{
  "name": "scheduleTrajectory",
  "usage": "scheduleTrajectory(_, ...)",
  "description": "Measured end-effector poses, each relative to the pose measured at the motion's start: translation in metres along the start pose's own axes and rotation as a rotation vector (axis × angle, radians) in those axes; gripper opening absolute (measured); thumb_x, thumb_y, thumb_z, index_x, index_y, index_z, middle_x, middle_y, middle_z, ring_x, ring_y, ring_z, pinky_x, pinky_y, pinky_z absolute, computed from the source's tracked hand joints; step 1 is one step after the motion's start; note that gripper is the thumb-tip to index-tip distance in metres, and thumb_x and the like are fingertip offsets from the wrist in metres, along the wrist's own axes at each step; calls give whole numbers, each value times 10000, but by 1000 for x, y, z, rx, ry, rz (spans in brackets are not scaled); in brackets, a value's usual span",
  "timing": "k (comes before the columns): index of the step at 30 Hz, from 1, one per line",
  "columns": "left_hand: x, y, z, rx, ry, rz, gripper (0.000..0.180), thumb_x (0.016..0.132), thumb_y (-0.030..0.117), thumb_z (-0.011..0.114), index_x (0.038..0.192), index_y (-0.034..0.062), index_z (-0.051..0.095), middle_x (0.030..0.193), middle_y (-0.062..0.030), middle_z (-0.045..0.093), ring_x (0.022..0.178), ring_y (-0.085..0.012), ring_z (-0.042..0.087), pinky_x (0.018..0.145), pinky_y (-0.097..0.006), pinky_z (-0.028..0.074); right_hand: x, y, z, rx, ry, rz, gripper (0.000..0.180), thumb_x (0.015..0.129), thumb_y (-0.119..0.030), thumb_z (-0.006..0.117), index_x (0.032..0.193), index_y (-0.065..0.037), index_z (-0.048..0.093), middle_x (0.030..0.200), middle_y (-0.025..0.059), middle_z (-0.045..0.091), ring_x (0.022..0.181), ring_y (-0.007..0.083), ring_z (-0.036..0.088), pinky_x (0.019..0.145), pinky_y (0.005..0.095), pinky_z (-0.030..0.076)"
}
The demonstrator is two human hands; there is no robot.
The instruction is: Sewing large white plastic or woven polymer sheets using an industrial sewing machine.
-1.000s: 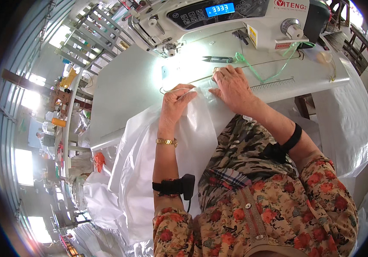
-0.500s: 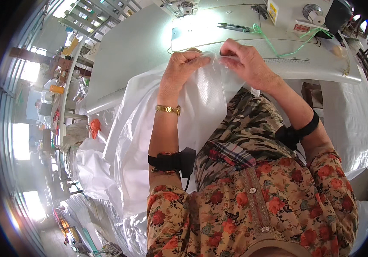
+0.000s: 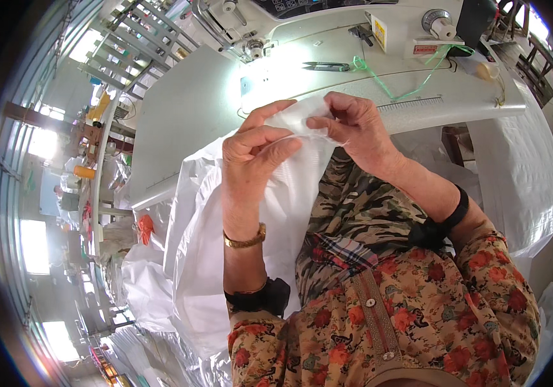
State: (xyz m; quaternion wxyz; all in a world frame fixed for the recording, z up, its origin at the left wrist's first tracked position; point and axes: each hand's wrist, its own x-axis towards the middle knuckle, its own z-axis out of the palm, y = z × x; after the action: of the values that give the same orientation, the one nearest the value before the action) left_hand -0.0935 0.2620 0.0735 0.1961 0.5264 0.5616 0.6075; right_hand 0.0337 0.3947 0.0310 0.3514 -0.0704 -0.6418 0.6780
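Observation:
A large sheet of white woven plastic fabric [image 3: 270, 206] drapes from my hands over my lap and down to the left. My left hand [image 3: 257, 145] pinches its upper edge between thumb and fingers. Just to the right, my right hand [image 3: 358, 129] grips the same edge, its thumb and curled fingers closed on a folded bit. Both hands are raised in front of the near edge of the sewing table [image 3: 180, 109]. Beyond them stands a sewing machine [image 3: 255, 48], its needle area brightly lit.
On the tabletop lie dark thread snips [image 3: 326, 66] and a green string [image 3: 386, 87]. A machine handwheel [image 3: 439, 24] is at the far right. More white plastic sheeting [image 3: 521, 180] hangs at right. An orange bundle [image 3: 145, 227] hangs left, near a cluttered shelf [image 3: 99, 168].
Both hands have come nearer my body with the fabric edge. The left hand has turned and spread its fingers over the edge; the right thumb now presses on it. The view has shifted.

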Motion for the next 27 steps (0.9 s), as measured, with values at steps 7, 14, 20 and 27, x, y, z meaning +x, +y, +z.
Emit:
scheduleTrajectory(7, -10, 14, 13, -61, 147, -13, 135, 771, 83, 768, 847, -4, 699, 996, -55, 633, 754, -48, 524, 658, -186, 418, -17, -22, 18, -19, -61, -70, 24, 891, -7, 582, 892, 17, 586, 691, -44, 474, 673, 32, 395, 569, 218, 365)
scheduleTrajectory(14, -18, 12, 20, -168, 245, -170, 122, 805, 111, 732, 821, 14, 661, 887, -6, 602, 851, -89, 509, 812, -235, 385, -24, -19, 11, -476, -81, -206, 64, 858, 15, 580, 851, 32, 518, 666, 110, 524, 575, 242, 461, 566, 290, 404)
scheduleTrajectory(20, -22, 14, 26, -285, 278, -187, 80, 828, 72, 700, 800, 23, 643, 867, 7, 581, 801, -62, 488, 755, -218, 385, -19, -21, 6, -670, -194, -467, 195, 836, -40, 612, 762, 39, 450, 715, 178, 552, 641, 384, 506, 587, 401, 435)
scheduleTrajectory(27, -25, 4, 29, -227, 300, -74, 114, 854, 55, 685, 792, -3, 608, 735, 34, 548, 655, -17, 450, 568, -187, 371, -6, -42, 7, -622, -368, -429, 207, 856, -141, 646, 827, 39, 549, 682, 163, 526, 612, 358, 493, 584, 398, 412)
